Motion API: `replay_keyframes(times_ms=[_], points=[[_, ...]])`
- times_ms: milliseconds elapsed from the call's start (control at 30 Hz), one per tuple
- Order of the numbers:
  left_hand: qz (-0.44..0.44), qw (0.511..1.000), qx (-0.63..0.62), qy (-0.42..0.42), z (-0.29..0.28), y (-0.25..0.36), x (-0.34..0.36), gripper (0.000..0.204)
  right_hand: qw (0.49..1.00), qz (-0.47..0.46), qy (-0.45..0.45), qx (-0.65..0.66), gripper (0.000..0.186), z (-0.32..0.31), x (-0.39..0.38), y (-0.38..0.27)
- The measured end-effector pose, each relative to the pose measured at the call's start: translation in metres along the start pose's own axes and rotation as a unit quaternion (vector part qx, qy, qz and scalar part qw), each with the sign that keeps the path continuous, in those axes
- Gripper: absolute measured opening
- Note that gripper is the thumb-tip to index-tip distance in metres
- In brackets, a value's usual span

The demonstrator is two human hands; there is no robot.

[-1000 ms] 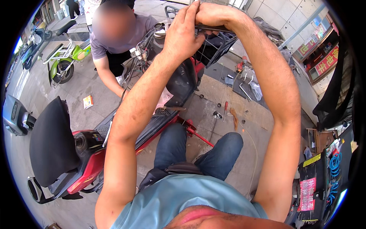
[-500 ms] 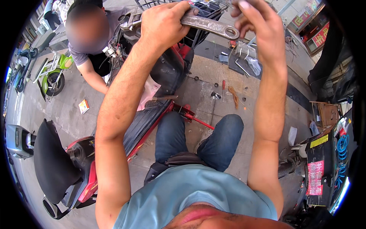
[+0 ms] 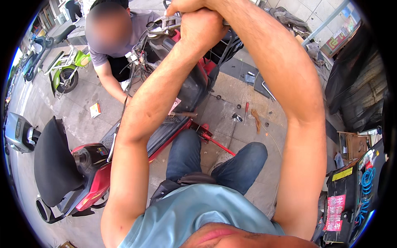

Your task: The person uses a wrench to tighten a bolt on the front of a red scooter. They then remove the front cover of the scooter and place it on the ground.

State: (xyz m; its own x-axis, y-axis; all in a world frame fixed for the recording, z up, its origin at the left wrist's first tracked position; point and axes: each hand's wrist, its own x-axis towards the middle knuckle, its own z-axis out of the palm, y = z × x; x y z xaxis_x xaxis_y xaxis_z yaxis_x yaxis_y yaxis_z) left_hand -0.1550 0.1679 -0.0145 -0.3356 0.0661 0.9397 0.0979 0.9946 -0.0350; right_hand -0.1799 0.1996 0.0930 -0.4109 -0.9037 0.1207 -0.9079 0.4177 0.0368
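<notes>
My left hand (image 3: 202, 29) is closed around the handle of an adjustable wrench (image 3: 168, 24), whose jaw end shows to the left of the fist, by the scooter's steering column. My right hand (image 3: 188, 5) crosses above the left one at the top edge. Its fingers bend down beside the wrench's jaw end; what they hold is hidden, and part of the hand is cut off. Below lies the dark front panel of a red scooter (image 3: 188, 84), with loose wires (image 3: 140, 62) exposed near its steering column.
A co-worker (image 3: 109, 53) crouches at the scooter's far left side, one arm reaching down. Under the footboard stands a red floor jack (image 3: 206, 134). A screwdriver (image 3: 247, 108) and several small parts lie on the pavement. A green scooter (image 3: 68, 70) is parked at the left.
My right hand has swung left, from beyond the wrench's handle end to above my left hand. The left hand has shifted slightly right and down in the picture, still gripping the wrench.
</notes>
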Motion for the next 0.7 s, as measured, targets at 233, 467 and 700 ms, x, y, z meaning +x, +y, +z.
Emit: replay_keyframes(times_ms=[233, 467, 700], points=[[0.006, 0.998, -0.006, 0.064, 0.019, -0.01, -0.008, 0.016, 0.968, 0.013, -0.218, 0.124, 0.035, 0.021, 0.071, 0.013], [0.03, 0.998, -0.042, 0.048, 0.015, 0.002, 0.002, 0.023, 0.923, 0.043, -0.277, 0.265, 0.048, 0.028, 0.092, 0.04], [0.014, 0.997, -0.054, -0.059, 0.008, 0.001, -0.002, 0.021, 0.873, 0.036, -0.305, 0.378, 0.062, 0.033, 0.092, 0.049]])
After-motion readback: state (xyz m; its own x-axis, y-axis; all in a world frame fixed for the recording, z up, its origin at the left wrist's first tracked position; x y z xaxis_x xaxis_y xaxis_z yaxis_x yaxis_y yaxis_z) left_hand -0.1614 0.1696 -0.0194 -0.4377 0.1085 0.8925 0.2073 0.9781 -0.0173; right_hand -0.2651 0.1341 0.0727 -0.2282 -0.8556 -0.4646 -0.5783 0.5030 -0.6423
